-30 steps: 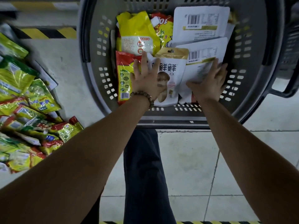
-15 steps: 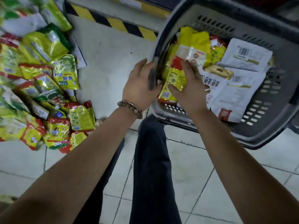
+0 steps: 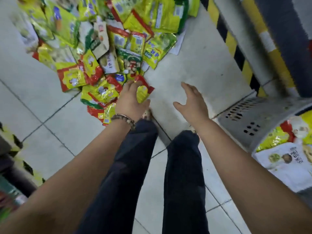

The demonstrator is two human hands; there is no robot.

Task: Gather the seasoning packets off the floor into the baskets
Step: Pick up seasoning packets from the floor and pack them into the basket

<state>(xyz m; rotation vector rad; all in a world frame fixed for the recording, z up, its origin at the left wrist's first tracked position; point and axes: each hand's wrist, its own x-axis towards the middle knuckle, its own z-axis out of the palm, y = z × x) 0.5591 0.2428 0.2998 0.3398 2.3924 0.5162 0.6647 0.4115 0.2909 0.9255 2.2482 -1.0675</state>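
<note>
The seasoning packets (image 3: 108,48) lie heaped on the tiled floor (image 3: 194,56) at far left. Our left hand (image 3: 130,102) curls its thumb and fingers round a yellow-and-red packet (image 3: 143,92) at the heap's near edge. Our right hand (image 3: 192,103) hovers just right of it, fingers spread, holding nothing. The grey basket (image 3: 249,115), with packets inside, sits at near right.

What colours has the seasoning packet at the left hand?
Seasoning packet at left hand: yellow with red edges; head view.
</note>
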